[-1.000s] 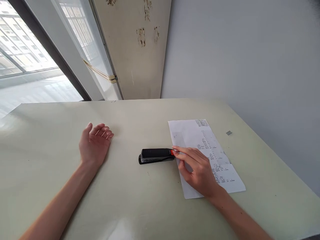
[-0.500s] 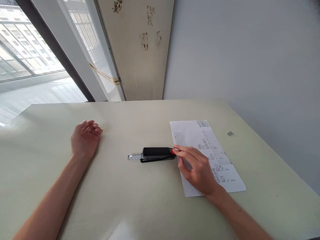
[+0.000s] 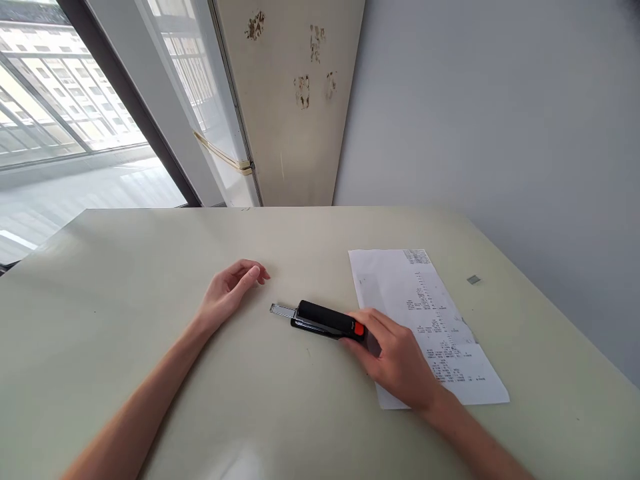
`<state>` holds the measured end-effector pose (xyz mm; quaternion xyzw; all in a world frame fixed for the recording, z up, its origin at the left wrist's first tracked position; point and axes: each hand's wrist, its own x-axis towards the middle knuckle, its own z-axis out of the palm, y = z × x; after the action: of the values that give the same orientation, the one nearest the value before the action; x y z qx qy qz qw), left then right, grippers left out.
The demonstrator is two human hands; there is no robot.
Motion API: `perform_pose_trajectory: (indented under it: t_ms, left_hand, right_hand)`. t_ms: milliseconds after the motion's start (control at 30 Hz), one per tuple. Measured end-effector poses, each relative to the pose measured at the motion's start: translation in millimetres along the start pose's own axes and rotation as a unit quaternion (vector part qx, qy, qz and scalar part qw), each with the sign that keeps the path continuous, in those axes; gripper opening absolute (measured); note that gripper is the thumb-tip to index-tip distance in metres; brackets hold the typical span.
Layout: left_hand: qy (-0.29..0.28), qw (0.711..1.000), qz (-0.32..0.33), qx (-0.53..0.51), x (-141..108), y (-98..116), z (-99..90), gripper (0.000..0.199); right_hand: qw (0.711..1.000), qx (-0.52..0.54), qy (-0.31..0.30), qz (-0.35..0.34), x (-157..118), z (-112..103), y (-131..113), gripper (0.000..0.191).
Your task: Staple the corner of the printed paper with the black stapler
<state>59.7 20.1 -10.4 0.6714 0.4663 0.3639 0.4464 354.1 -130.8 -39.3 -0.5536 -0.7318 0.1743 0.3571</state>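
A black stapler (image 3: 327, 319) with an orange-red button lies slightly aslant over the table, its metal staple tray (image 3: 283, 311) sticking out at the left end. My right hand (image 3: 395, 357) grips the button end, thumb on the near side and fingers on the far side. Beneath and beside that hand is a printed sheet of paper (image 3: 385, 273). To the left of the stapler, my left hand (image 3: 233, 288) rests near the tray without touching it. Its fingers are loosely curled, the thumb is apart from the palm, and nothing shows in it.
The pale table (image 3: 240, 400) reaches to a grey wall (image 3: 475, 120) on the right. A small grey patch (image 3: 473, 279) lies right of the paper. Behind the table stands a cream panel (image 3: 295, 147) with brown marks, beside a window (image 3: 60, 100).
My right hand has closed round the stapler's end, and the stapler has turned so that its tray end points further away. My left hand has moved right, towards the stapler. The view has shifted a little.
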Motion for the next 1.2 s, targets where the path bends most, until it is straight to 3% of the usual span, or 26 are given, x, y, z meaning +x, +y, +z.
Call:
perform_pose_trajectory:
  t_ms: [167,267,367,500,633,1000,1200]
  left_hand:
    - [-0.025,0.994,-0.012,-0.108,-4,-2,16.3,0.046]
    - [-0.034,0.97,-0.041,-0.237,-10,-1,36.6,0.041]
    - [-0.041,0.911,-0.106,-0.396,-18,7,57.0,0.04]
    - [-0.069,0.82,-0.22,-0.524,-27,19,72.0,0.047]
    - [-0.075,0.772,-0.27,-0.57,-32,18,77.9,0.05]
    - [-0.092,0.717,-0.3,-0.622,-32,12,79.0,0.047]
    - [-0.082,0.714,-0.304,-0.625,-31,14,80.9,0.045]
  right_hand:
    - [0.992,0.086,0.016,0.091,0,-1,-9,0.017]
    - [0.964,0.173,-0.008,0.201,2,-8,-14,0.027]
    - [0.9,0.314,-0.053,0.299,5,-16,-18,0.037]
    - [0.81,0.463,-0.107,0.345,6,-20,-16,0.044]
    - [0.763,0.521,-0.128,0.361,2,-18,-6,0.045]
    - [0.736,0.525,-0.17,0.393,6,-22,-4,0.054]
    - [0.72,0.536,-0.181,0.402,5,-25,-2,0.054]
